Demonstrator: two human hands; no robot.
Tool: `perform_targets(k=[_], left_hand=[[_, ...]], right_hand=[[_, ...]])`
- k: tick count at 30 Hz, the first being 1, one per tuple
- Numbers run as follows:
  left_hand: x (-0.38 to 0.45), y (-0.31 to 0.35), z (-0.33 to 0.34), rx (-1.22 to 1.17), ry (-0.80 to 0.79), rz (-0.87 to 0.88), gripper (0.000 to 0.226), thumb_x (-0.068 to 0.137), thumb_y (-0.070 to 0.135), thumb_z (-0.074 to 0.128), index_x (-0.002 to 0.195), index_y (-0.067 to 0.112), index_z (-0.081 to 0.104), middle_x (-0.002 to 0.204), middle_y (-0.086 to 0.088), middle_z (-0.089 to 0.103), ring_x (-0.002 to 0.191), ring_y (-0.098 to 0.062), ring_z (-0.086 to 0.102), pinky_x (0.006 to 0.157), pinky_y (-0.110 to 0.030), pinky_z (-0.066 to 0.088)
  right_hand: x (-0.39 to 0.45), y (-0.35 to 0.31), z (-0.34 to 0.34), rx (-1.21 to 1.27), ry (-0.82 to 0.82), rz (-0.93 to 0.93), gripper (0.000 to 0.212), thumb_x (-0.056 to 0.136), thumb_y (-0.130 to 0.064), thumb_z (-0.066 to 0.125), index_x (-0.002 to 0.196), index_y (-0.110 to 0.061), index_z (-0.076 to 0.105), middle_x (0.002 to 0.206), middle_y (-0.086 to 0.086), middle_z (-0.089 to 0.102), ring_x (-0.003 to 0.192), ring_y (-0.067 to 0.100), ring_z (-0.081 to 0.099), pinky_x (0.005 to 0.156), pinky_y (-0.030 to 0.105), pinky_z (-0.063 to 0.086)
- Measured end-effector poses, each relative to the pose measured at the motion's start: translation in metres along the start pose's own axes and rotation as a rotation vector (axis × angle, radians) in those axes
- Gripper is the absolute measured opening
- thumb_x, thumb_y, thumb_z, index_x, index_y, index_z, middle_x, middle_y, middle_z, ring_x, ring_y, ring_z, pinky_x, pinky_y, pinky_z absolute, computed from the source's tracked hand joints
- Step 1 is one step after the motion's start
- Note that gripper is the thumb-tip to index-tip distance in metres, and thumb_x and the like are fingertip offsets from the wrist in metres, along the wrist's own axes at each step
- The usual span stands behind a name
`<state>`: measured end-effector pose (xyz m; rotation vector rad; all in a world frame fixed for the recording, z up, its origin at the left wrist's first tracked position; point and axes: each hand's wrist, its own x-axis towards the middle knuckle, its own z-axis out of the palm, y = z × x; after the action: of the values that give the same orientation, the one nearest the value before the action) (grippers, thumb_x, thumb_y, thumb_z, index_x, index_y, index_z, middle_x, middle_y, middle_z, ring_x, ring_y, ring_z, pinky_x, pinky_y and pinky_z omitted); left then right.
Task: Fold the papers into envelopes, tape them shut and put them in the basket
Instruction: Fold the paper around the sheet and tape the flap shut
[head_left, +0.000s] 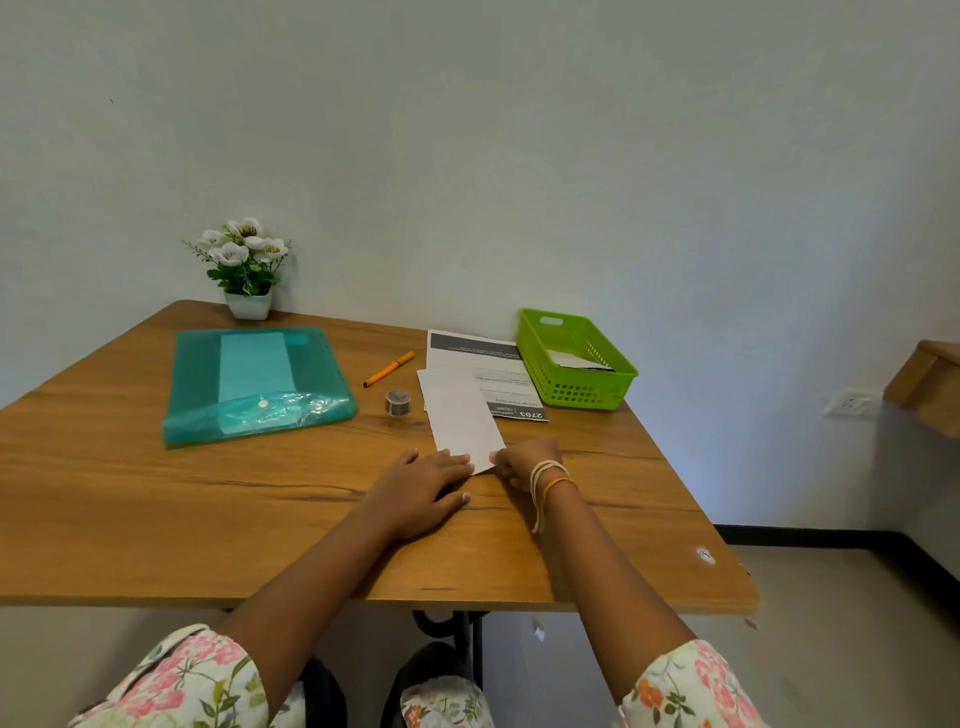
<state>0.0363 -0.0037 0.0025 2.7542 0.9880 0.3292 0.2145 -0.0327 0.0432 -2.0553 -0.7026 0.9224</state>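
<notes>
A white folded paper (462, 415) lies lengthwise on the wooden table (156, 519). My left hand (421, 488) lies flat with its fingertips on the paper's near edge. My right hand (524, 462) pinches the near right corner of the same paper. Behind it lies a printed sheet (478, 358) with a dark header. A small roll of tape (398, 402) stands just left of the paper. The green basket (576, 395) sits at the back right with a folded paper (571, 359) inside.
A teal plastic folder (254, 384) lies at the left, an orange pen (388, 369) beside it. A white pot of flowers (244, 270) stands at the back against the wall. The table's right edge drops off to the floor.
</notes>
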Motion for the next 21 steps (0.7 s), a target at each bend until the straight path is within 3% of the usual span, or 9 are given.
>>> perform_targets(k=[2,5,8,11,15,18,19,21], left_hand=[[0.0,0.007,0.001,0.032,0.141,-0.018,0.053,0.096,0.046,0.046,0.146,0.029,0.034,0.155,0.005,0.031,0.143,-0.011,0.025,0.117,-0.038,0.015],[0.0,0.025,0.003,0.005,0.374,-0.073,0.054,0.091,0.034,0.06,0.141,0.019,0.044,0.148,-0.005,0.042,0.133,-0.02,0.045,0.108,-0.034,0.037],[0.003,0.03,0.006,-0.048,0.522,-0.122,0.047,0.09,0.02,0.063,0.135,0.015,0.05,0.126,-0.012,0.062,0.102,-0.022,0.066,0.081,-0.031,0.056],[0.004,0.027,0.0,-0.198,0.668,-0.197,0.036,0.095,0.021,0.056,0.131,0.022,0.052,0.1,-0.002,0.07,0.082,-0.012,0.066,0.067,-0.026,0.056],[0.004,0.028,-0.015,-0.511,0.869,-0.369,0.028,0.093,0.006,0.055,0.119,0.011,0.064,0.102,-0.007,0.071,0.086,-0.013,0.064,0.073,-0.021,0.05],[0.005,0.022,-0.027,-0.711,0.894,-0.51,0.026,0.091,0.001,0.056,0.116,0.004,0.066,0.105,-0.011,0.07,0.091,-0.012,0.06,0.077,-0.022,0.048],[0.005,0.018,-0.03,-0.767,0.874,-0.524,0.026,0.091,0.0,0.056,0.116,0.003,0.065,0.107,-0.011,0.069,0.094,-0.012,0.059,0.079,-0.024,0.048],[0.004,0.008,-0.034,-0.854,0.813,-0.518,0.026,0.091,-0.001,0.056,0.115,0.002,0.066,0.108,-0.011,0.068,0.097,-0.014,0.059,0.082,-0.027,0.049]], right_hand=[[-0.007,-0.003,0.006,0.198,-0.055,-0.008,0.019,0.078,-0.001,0.072,0.067,-0.008,0.059,0.06,0.009,0.057,0.049,0.015,0.052,0.039,0.019,0.042],[-0.015,-0.005,0.012,0.288,-0.051,-0.148,0.021,0.077,-0.004,0.072,0.065,-0.015,0.06,0.06,0.003,0.056,0.052,0.012,0.049,0.043,0.019,0.036],[-0.025,-0.01,0.013,0.295,-0.05,-0.297,0.016,0.077,-0.009,0.074,0.07,-0.017,0.063,0.071,0.001,0.062,0.065,0.012,0.055,0.052,0.022,0.041],[-0.037,-0.014,0.009,0.302,-0.133,-0.434,0.009,0.083,-0.02,0.072,0.085,-0.012,0.067,0.082,0.002,0.067,0.073,0.011,0.06,0.059,0.018,0.046],[-0.032,-0.005,0.01,0.377,-0.234,-0.376,0.024,0.091,-0.037,0.06,0.089,-0.013,0.062,0.077,0.002,0.061,0.065,0.015,0.057,0.046,0.018,0.045],[-0.016,0.008,0.012,0.484,-0.05,-0.327,0.029,0.081,-0.047,0.066,0.081,-0.018,0.06,0.072,-0.001,0.058,0.064,0.019,0.053,0.053,0.026,0.044],[-0.013,0.012,0.01,0.486,0.054,-0.322,0.032,0.075,-0.051,0.067,0.081,-0.02,0.062,0.074,-0.001,0.06,0.07,0.022,0.055,0.061,0.03,0.044],[-0.01,0.019,0.003,0.408,0.302,-0.322,0.028,0.079,-0.04,0.066,0.095,-0.017,0.064,0.091,0.003,0.064,0.089,0.026,0.058,0.079,0.034,0.045]])
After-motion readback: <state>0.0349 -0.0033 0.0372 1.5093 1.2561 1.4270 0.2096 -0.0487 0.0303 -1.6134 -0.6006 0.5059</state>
